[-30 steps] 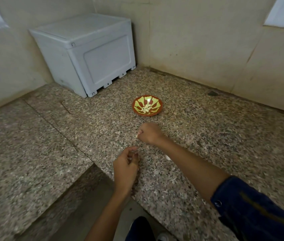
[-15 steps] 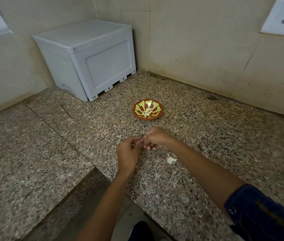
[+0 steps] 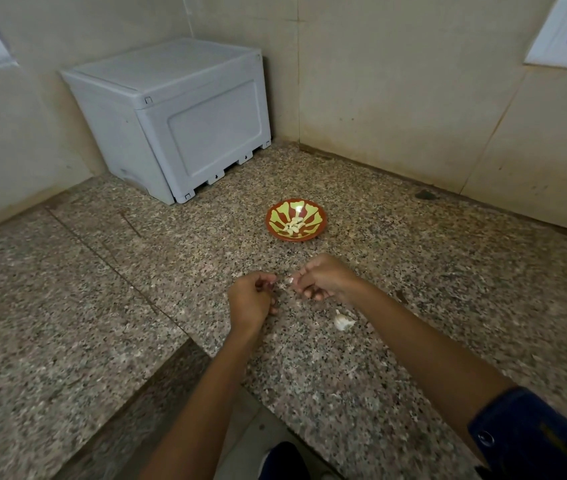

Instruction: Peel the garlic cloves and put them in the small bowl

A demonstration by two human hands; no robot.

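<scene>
Granite counter (image 3: 413, 289), one bowl (image 3: 316, 227), one garlic head (image 3: 343, 321); right hand (image 3: 327, 277) pinching clove (image 3: 289, 280), left hand (image 3: 251, 299) curled

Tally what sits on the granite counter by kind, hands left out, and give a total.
Small bowl with peeled cloves in it, too blurred to count: 1
Unpeeled garlic piece lying on the counter: 1
Grey plastic box in the corner: 1
Total: 3

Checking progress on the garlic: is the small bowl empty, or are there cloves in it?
Not empty. The small bowl stands upright on the granite counter with a few pale peeled cloves at its centre.
</scene>
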